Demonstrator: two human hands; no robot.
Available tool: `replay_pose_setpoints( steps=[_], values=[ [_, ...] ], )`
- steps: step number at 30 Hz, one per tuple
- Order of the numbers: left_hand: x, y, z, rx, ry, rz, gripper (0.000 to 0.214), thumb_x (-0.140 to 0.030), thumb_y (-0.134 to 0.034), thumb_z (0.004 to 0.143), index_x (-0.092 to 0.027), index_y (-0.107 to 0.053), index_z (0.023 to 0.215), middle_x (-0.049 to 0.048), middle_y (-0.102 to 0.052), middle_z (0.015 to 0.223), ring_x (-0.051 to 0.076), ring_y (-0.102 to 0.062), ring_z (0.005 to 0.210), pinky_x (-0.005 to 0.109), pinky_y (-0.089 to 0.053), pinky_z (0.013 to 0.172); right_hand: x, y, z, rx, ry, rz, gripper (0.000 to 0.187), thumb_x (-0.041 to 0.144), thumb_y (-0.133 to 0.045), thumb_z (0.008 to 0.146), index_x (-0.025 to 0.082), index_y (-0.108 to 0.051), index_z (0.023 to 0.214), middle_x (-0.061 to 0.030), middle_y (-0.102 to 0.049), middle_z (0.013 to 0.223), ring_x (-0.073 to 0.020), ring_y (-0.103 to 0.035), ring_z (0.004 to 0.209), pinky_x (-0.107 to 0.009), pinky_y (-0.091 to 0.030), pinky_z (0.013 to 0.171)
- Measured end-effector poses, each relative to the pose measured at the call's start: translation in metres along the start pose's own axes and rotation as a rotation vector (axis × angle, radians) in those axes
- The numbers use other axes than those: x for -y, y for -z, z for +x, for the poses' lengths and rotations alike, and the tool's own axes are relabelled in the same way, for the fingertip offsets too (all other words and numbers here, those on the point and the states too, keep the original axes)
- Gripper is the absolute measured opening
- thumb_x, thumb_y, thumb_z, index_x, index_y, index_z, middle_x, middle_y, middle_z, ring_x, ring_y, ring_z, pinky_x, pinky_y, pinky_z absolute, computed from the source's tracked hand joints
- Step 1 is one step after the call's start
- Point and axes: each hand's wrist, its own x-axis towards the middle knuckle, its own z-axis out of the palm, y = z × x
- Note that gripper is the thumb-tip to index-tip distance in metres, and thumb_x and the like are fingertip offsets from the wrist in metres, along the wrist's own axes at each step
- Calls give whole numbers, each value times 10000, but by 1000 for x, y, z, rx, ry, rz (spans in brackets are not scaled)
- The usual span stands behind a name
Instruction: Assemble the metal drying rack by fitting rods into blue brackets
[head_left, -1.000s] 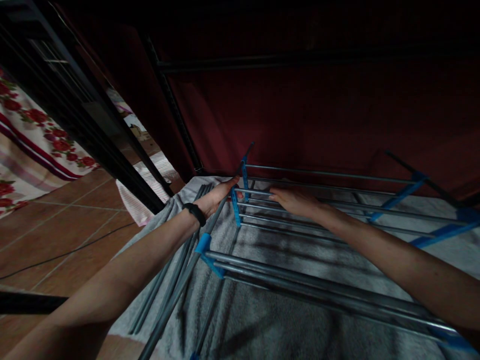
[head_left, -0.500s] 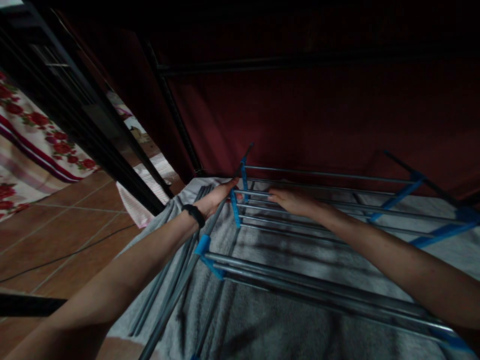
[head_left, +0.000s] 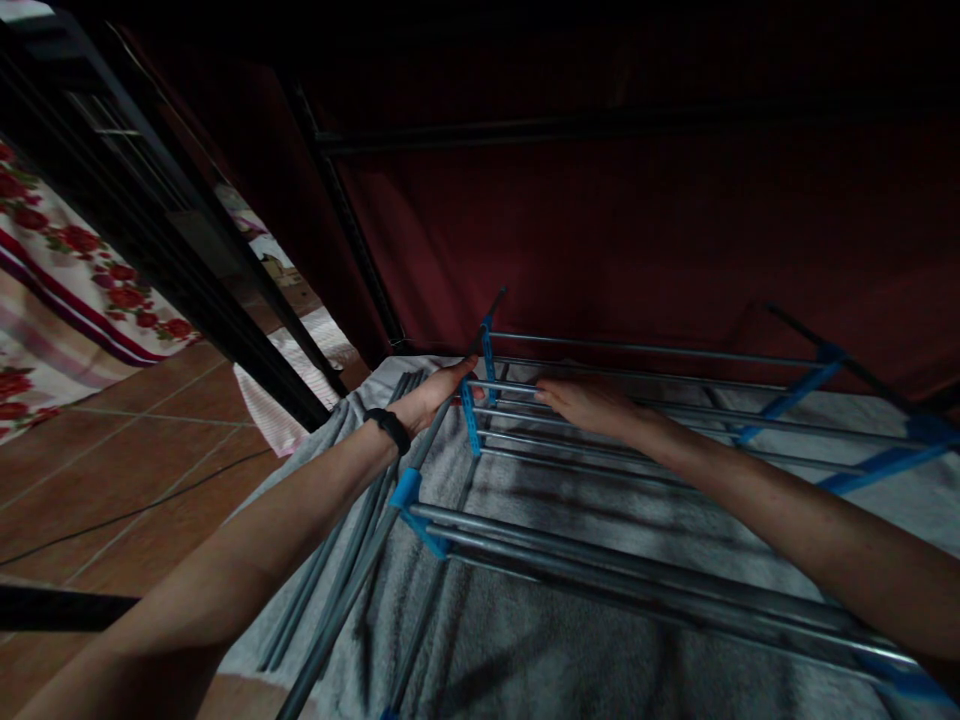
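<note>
A rack of grey metal tubes with blue plastic connectors lies across a grey towel (head_left: 517, 620). My left hand (head_left: 441, 388), with a dark band on its wrist, is closed around the long side tube (head_left: 429, 447) beside a blue connector (head_left: 470, 415). Some of its fingers are hidden behind the tube and connector. To the right, my right hand (head_left: 581, 402) is closed on a horizontal tube (head_left: 514, 386) close to that connector. Nearer to me, another blue connector (head_left: 407, 490) joins the side tube to several horizontal tubes (head_left: 600, 560).
Several loose grey tubes (head_left: 307, 590) lie along the towel's left side. A black metal frame (head_left: 187, 270) rises at the left, with a dark red cloth (head_left: 600, 230) behind the rack. On the tiled floor (head_left: 135, 460) are a thin cable (head_left: 150, 515) and a pale cloth (head_left: 274, 390).
</note>
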Motion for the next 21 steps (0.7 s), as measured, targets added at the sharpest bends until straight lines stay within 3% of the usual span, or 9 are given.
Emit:
replay_pose_setpoints(
  steps=[3,5,10,21],
  values=[
    [1,1,1,-1,-7,19,484,-654,-729,707,-200,-645,853,40,-721,788,216,-681,733,356,-528,767,5,-3,-6,-87,-45,-92,355,452,-427,1049,236,-586,1281,-83,-696,1194,-264,-656,1035,-315,-453,778],
    [1,1,1,3,-6,25,484,-665,-718,712,-201,-638,821,45,-714,756,227,-688,757,352,-526,765,8,-6,-7,-103,-54,-150,325,424,-430,1052,213,-601,1229,-97,-692,1195,-272,-663,1025,-318,-460,763],
    [1,-1,-1,1,8,14,470,-659,-713,723,-203,-637,805,41,-701,724,236,-695,767,359,-527,762,8,-11,-5,-87,-15,-178,295,385,-397,1067,209,-632,1077,-82,-714,1108,-255,-677,996,-299,-459,748],
    [0,-1,-3,8,-2,11,471,-657,-722,715,-208,-642,831,44,-723,779,234,-695,783,354,-524,775,8,-2,-4,-16,-12,-129,339,409,-388,1067,198,-653,1075,-111,-733,1035,-264,-700,938,-304,-458,738]
  ],
)
